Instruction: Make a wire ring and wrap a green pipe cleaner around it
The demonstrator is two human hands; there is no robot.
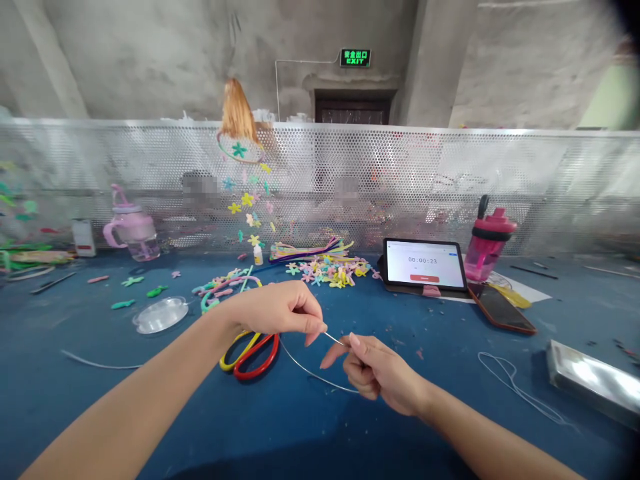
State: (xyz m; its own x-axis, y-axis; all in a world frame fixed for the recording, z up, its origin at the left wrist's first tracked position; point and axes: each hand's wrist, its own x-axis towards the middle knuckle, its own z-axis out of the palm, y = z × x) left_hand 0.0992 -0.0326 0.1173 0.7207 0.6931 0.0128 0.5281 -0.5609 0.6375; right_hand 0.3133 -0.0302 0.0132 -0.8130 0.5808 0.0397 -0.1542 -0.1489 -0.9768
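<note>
Above the blue table, my left hand [285, 310] pinches one end of a short, taut stretch of thin whitish wire [334, 338] between thumb and fingertip. My right hand [377, 367] is closed on the other end of that stretch, thumb against index finger. A curved length of the same kind of wire [320, 378] runs below, from under my left hand to my right hand. Just under my left wrist lie scissors with one yellow and one red looped handle [257, 375]; their blades are hidden. Behind that wrist is a pastel pipe-cleaner hoop [240, 283], partly covered.
Colourful fuzzy flowers [333, 271] and pipe cleaners [310, 251] lie at the back. A tablet [424, 263], phone [503, 307], metal box [595, 380] and looped cord [515, 383] are right. A clear dish [161, 315] lies left. A perforated metal screen [310, 180] bounds the table.
</note>
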